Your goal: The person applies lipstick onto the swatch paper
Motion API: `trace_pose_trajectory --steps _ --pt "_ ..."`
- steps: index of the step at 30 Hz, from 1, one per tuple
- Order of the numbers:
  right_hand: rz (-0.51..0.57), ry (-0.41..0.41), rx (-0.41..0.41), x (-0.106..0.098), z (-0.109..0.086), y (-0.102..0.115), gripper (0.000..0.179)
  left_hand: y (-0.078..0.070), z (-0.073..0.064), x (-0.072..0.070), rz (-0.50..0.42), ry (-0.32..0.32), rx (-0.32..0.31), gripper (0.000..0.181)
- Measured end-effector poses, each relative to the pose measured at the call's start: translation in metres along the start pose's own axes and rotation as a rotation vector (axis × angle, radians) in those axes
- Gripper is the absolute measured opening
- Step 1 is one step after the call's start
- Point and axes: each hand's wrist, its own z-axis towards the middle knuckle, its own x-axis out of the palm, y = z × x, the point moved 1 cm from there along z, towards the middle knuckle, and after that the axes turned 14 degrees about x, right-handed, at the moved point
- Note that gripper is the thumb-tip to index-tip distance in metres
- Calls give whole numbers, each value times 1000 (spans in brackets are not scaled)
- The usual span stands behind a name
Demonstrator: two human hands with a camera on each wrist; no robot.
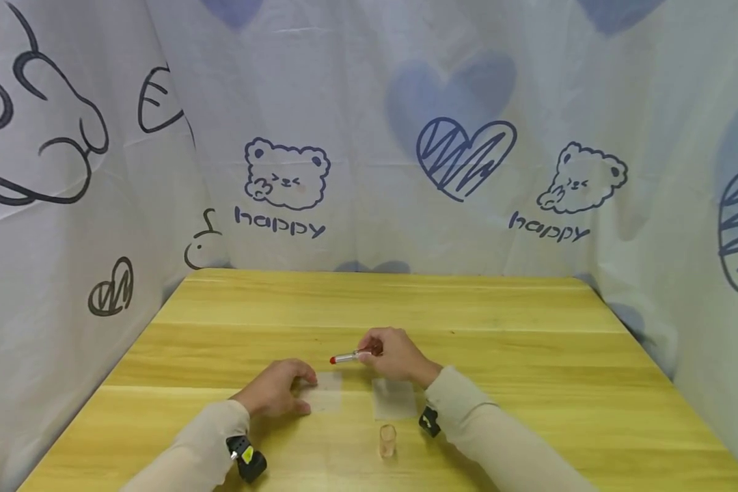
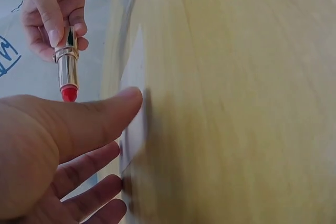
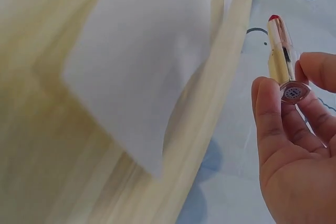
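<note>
The lipstick [image 1: 344, 357] is held off the surface [image 1: 529, 328], about midway between its left and right edges and well short of the far edge, with its red tip [image 2: 69, 94] turned toward the left edge. The right hand [image 1: 393, 352] is clamped on it at the base [image 3: 295, 93], thumb against fingertips, leaving the shiny tube [image 2: 67, 69] and the tip free. The whole piece should be light and the casing stiff, easily borne by a fingertip pinch, but that polished skin may well be slippery and could roll if the grip is slack. The tip is probably soft and waxy, the one fragile part: it would smear or snap under a sideways push, so the base is the sound place to take hold. The left hand [image 1: 277, 389] has its thumb and fingers apart, at the side of the left sheet [image 1: 324, 395] that faces the left edge; whether the fingertips actually press on it is hard to tell from these angles. That sheet looks thin and limp, likely to slide or crease, and is best steadied flat at its margin. Nearer the right edge lies the right sheet [image 1: 395, 400], with a clear cap [image 1: 387, 442] on its near side, probably light and easily tipped.
</note>
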Motion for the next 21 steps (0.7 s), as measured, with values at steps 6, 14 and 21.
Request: trace_pose_trajectory --steps 6,14,21 --pt "-5 32 -5 8 4 3 5 0 1 0 16 2 36 34" --pt "-25 57 24 16 7 3 5 -2 2 0 12 4 39 34" --pt "-78 67 38 18 8 5 4 0 2 -1 41 -11 4 34"
